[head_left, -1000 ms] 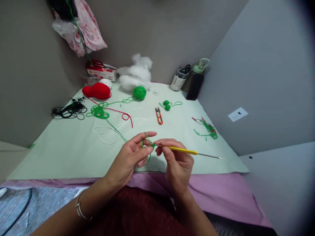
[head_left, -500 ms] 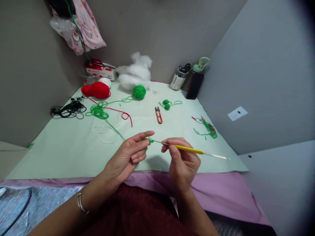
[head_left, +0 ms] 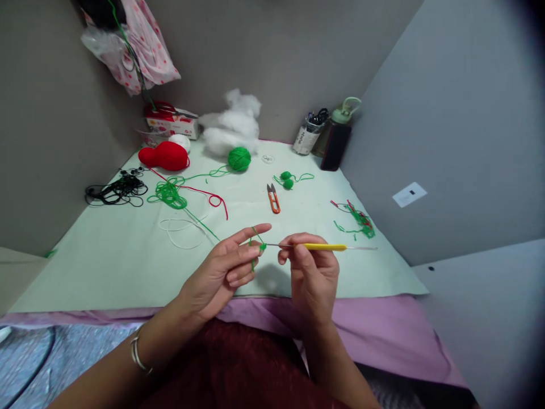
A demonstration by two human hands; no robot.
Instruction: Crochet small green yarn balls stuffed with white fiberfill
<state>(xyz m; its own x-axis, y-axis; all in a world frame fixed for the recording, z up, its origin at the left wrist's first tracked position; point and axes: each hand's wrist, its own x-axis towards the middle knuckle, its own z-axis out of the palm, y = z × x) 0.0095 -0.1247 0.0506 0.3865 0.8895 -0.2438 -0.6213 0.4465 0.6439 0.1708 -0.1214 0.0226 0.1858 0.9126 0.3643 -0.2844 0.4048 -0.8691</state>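
Note:
Between thumb and fingers, my left hand (head_left: 230, 261) pinches a small piece of green crochet work (head_left: 263, 247), with green yarn (head_left: 258, 233) looped over its raised index finger. My right hand (head_left: 314, 272) grips a crochet hook (head_left: 326, 247) by its yellow handle, pen-like and nearly level. The hook's thin metal tip meets the green piece; whether it is inside a loop is too small to tell. From the left hand the yarn runs back to a loose green tangle (head_left: 170, 193) and on toward a green yarn ball (head_left: 239, 159).
Orange thread snips (head_left: 273, 200) lie beyond the hands, near two small green pieces (head_left: 287, 180). Yarn scraps (head_left: 360, 220) are at right. A red stuffed shape (head_left: 166, 156), black cord (head_left: 121, 188) and white stuffing (head_left: 234, 125) sit farther back. A phone (head_left: 336, 149) leans against a bottle (head_left: 346, 111).
The crochet hook has swung to nearly level, its rear end higher and farther left. My left index finger is straighter, with the yarn over it more spread.

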